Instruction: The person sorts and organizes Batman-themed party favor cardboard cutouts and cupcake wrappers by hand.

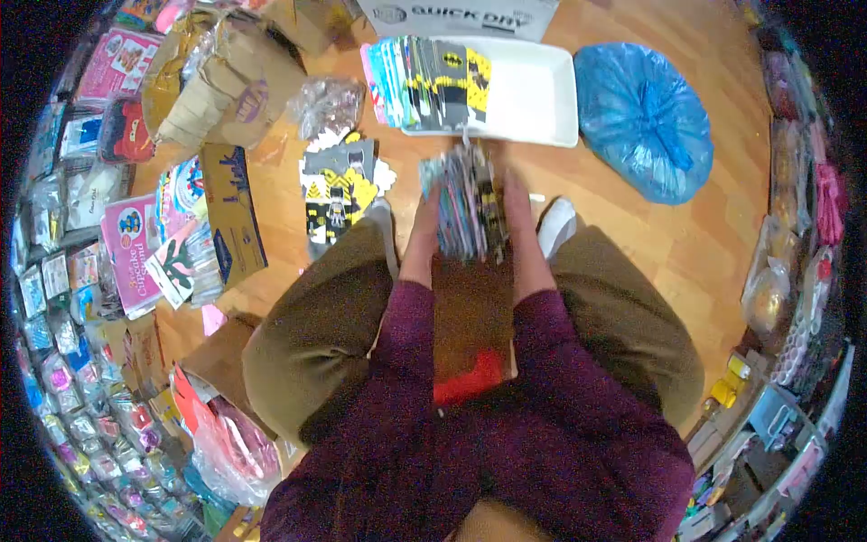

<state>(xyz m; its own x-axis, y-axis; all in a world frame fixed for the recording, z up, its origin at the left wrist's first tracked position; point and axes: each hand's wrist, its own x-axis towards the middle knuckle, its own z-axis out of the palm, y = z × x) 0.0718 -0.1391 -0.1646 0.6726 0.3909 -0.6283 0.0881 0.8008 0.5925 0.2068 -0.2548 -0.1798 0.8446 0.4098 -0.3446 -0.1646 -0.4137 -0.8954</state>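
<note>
Between my left hand (426, 221) and my right hand (517, 212) is a bundle of thin, colourful flat packs (465, 208), pressed from both sides and blurred by motion. Below it, between my legs, stands a brown cardboard box (472, 312) with something red at its near end. Just beyond the bundle lies a white tray (537, 134), its left part filled with a row of upright blue, grey and yellow-black packs (438, 81). Several yellow, black and grey printed pieces (339, 190) lie on the floor left of my hands.
A tied blue plastic bag (646, 122) sits right of the tray. At the back left are a crumpled brown paper bag (221, 86) and a clear bag (330, 107). An open box (233, 212) stands at left. Packaged goods line both sides.
</note>
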